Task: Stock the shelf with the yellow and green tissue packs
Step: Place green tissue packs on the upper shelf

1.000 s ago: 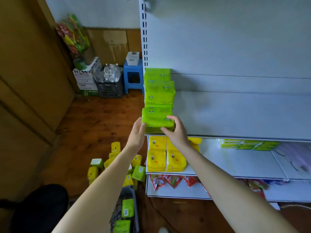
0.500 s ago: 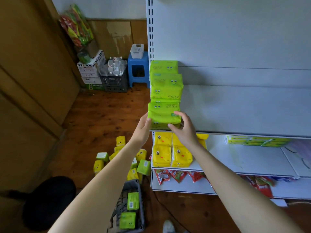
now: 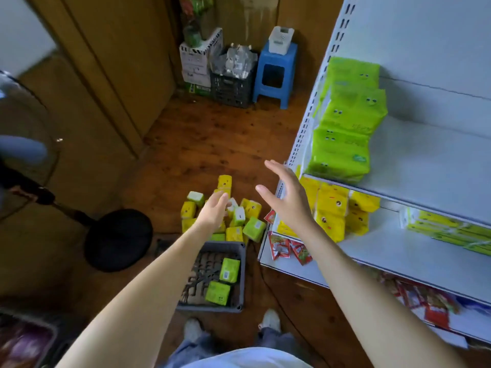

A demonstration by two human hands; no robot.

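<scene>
On the upper shelf at the right, the green tissue packs now stand alone by its left edge. Both hands held the front pack half a second ago and have let go: the left hand and the right hand hang over the floor, fingers straight and spread, holding nothing. Near the person, the grey crate holds two green packs, a loose pile of yellow and green packs lies just beyond it, and yellow packs stand on the shelf under the green ones.
</scene>
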